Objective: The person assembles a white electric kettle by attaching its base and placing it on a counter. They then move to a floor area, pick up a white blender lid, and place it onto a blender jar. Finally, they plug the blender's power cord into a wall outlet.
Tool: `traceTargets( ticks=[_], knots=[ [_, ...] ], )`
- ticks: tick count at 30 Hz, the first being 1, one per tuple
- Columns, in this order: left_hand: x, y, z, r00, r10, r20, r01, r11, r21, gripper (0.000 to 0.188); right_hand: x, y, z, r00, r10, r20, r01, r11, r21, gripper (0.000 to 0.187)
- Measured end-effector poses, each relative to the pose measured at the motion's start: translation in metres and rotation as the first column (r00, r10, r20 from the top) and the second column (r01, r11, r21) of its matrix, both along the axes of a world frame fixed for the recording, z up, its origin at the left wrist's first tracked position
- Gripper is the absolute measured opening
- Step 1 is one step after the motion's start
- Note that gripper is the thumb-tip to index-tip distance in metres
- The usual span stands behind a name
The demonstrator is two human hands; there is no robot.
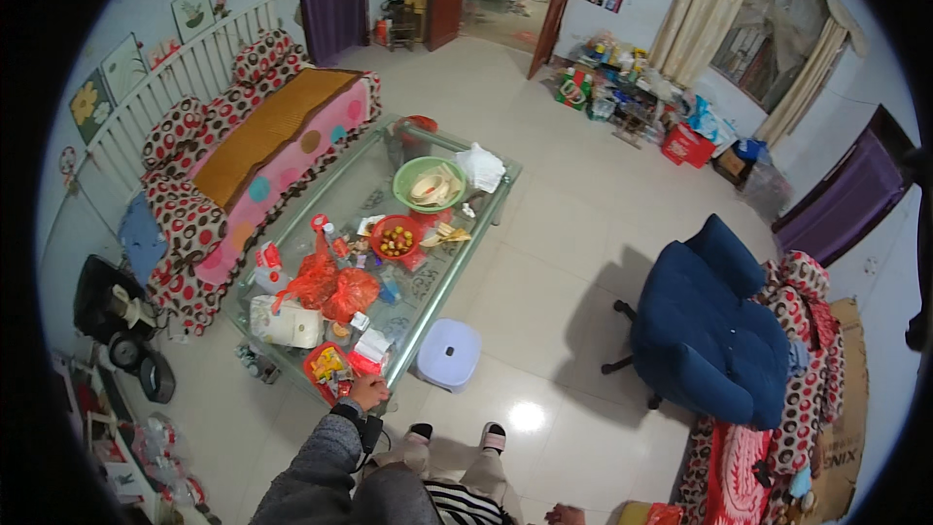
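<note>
a left hand (368, 391), fingers half-curled, hold unclear, meets the red snack tray's (310, 369) edge, lower left of centre (touching or not, hard to tell); the right hand (566, 515), cropped at bottom, is unreadable. little looks done: tray filled, nothing visibly lifted.

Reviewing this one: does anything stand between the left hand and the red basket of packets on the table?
Nothing visible does. The left hand is right beside the red basket at the near end of the glass table; whether they touch is unclear.
</note>
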State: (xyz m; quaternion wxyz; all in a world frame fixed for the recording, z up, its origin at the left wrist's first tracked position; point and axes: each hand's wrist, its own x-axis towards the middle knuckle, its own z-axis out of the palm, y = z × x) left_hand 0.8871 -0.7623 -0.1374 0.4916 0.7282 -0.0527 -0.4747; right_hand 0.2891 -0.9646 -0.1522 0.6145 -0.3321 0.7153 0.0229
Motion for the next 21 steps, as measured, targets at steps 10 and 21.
traceTargets(
  ticks=[10,21],
  knots=[
    [-0.114,0.106,-0.007,0.908,0.401,-0.119,-0.357,0.891,0.279,0.030,0.172,-0.249,0.042,0.884,0.465,0.045,-0.447,0.870,-0.208,0.022],
    [-0.177,0.115,-0.083,0.542,0.795,-0.271,-0.727,0.606,0.322,0.022,0.339,-0.277,0.060,0.458,0.888,0.029,-0.888,0.459,-0.032,0.028]
  ],
)
